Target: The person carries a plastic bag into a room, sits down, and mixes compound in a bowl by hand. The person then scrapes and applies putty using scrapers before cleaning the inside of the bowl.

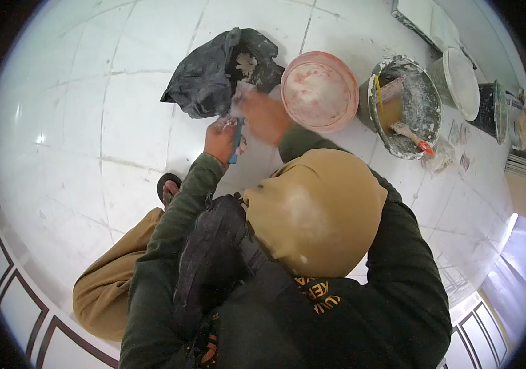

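Observation:
My left hand (219, 141) is closed around a slim tool with a teal handle (236, 142); its working end is hidden. Just right of it, my right hand (266, 114) is smeared by motion. Something whitish shows at its fingertips, too blurred to name. Both hands are at the near edge of a crumpled black plastic bag (204, 74), which lies open on the floor with pale, lumpy material (246, 63) inside. Beside my right hand stands a round pink tub (286, 92) with white powder in it.
A dark, splattered bucket (433, 126) holds a brush (412, 138) with a red-orange handle and a yellow stick (378, 91). Behind it stand a pale bucket (462, 84) and a black bucket (501, 114). My bent knee (312, 209) rises close below my right forearm. White tiles (140, 98) cover the floor.

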Demonstrator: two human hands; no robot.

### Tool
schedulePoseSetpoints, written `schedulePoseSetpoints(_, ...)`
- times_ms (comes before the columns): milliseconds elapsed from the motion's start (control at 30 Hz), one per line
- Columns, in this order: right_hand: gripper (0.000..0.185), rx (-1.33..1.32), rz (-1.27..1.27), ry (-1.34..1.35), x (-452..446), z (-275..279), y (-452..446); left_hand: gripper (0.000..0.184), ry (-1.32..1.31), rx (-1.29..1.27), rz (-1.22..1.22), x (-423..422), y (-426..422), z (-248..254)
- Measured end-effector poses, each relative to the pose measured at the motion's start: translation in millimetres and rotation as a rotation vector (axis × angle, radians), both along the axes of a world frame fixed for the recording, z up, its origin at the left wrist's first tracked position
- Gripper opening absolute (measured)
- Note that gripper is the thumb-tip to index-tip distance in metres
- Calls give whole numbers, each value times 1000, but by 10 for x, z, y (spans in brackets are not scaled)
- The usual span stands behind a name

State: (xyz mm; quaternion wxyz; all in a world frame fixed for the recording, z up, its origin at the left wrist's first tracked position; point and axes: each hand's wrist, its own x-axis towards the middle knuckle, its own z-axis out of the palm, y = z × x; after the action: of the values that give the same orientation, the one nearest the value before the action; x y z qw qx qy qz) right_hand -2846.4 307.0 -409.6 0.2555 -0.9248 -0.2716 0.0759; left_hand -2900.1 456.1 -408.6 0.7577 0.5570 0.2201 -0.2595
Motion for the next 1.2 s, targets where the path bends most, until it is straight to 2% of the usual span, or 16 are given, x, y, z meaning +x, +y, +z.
schedulePoseSetpoints(100,39,-29,-42,68,87,-5,-62,19,-71,-35,50,-35,-100,116)
schedulePoseSetpoints(233,37,61,-57,-12,33,-30,-15,22,-119,-19,-52,-45,54,31)
schedulePoseSetpoints(300,36,53,-141,58,226,-189,-123,22,-153,-28,-93,-70,93,-34)
schedulePoseSetpoints(367,37,130,-222,48,298,-229,-192,22,-118,-56,-16,-7,101,-23)
schedulePoseSetpoints(467,39,206,-340,-25,211,14,-200,21,-80,-103,74,-25,84,26)
schedulePoseSetpoints(567,39,313,-211,-42,-42,200,-160,22,-89,-129,114,31,62,56)
schedulePoseSetpoints(667,39,217,4,14,-273,216,-77,22,-60,-116,113,54,41,92)
schedulePoseSetpoints(800,32,-52,-75,-20,5,157,-51,24,-83,-129,80,32,-20,116)
schedulePoseSetpoints(900,40,125,-38,-30,-47,-108,55,28,-103,-108,71,63,35,89)
schedulePoseSetpoints(1000,39,9,-59,29,142,-98,-74,32,-153,-149,37,12,84,93)
schedulePoseSetpoints(1167,43,264,-356,-100,329,75,-232,31,-118,-172,52,0,169,125)
schedulePoseSetpoints(1200,44,310,-322,-135,267,96,-238,30,-104,-199,75,23,178,118)
